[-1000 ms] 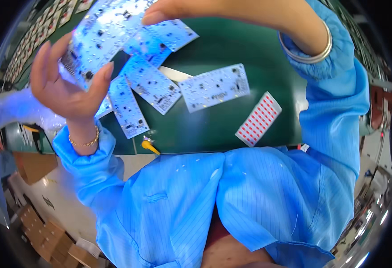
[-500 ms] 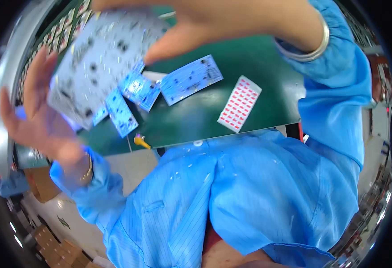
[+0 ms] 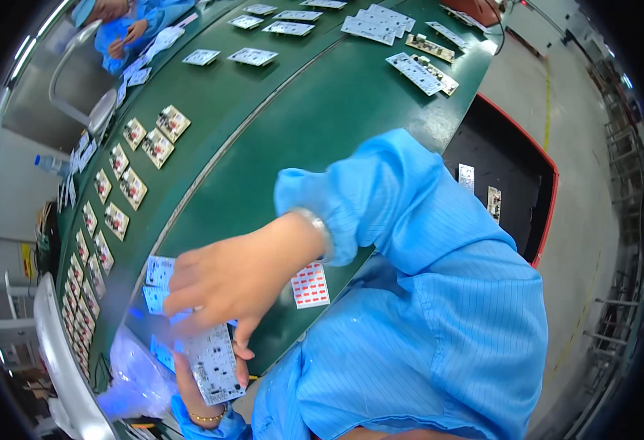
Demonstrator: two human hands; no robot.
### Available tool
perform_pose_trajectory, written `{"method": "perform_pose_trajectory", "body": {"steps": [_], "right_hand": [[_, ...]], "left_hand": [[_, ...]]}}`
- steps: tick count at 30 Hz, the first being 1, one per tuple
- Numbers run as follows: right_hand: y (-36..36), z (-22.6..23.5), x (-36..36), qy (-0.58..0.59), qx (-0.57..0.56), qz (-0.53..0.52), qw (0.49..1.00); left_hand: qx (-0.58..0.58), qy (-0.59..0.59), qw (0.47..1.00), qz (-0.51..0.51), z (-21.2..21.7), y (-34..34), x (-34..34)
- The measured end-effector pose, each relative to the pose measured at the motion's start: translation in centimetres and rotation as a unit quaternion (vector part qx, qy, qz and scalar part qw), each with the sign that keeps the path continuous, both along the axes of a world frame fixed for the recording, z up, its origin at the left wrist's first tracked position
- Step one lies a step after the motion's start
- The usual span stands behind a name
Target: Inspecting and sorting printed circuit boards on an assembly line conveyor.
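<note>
My left hand [image 3: 188,381] is closed around a white circuit board [image 3: 215,367] from below, its fingertips showing at the right edge. Over the board's upper end bends my right hand [image 3: 237,271], thumb on one long edge and the blurred fingers at the other. Loose circuit boards [image 3: 159,271] lie partly hidden beyond and beneath the hands, tinted blue. Under my right wrist is a white sticker sheet [image 3: 311,287] with red arrow-shaped marks. Left of the hands sits a clear, crumpled plastic bag [image 3: 140,374].
Rows of small component boards [image 3: 132,188] stand along the left of the green bench [image 3: 285,125]. More white boards [image 3: 372,26] lie at the far end. A red-rimmed black bin [image 3: 546,213] adjoins the right edge. Another person [image 3: 142,26] works far left.
The view has swung, now taking in more of the bench and bin. My hands, earlier raised apart with nothing visible in them, have come together on a circuit board.
</note>
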State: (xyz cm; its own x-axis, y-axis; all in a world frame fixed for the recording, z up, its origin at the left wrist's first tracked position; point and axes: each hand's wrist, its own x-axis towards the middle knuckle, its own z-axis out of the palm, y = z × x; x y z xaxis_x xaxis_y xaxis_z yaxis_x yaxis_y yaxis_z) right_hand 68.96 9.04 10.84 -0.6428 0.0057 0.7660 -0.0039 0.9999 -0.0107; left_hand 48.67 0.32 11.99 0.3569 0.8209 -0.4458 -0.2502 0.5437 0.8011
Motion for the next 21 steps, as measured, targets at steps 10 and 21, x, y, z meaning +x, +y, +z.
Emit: {"method": "perform_pose_trajectory", "body": {"steps": [10, 21], "right_hand": [[-0.4, -6.6, 27.0, -0.038, -0.067, -0.775, 0.628], [-1.8, -10.5, 28.3, -0.046, -0.112, -0.738, 0.663]], "left_hand": [[0.092, 0.000, 0.992, 0.092, 0.4, 2.0, -2.3], [0.052, 0.041, 0.995, 0.070, 0.0, 4.6, -0.2]]}}
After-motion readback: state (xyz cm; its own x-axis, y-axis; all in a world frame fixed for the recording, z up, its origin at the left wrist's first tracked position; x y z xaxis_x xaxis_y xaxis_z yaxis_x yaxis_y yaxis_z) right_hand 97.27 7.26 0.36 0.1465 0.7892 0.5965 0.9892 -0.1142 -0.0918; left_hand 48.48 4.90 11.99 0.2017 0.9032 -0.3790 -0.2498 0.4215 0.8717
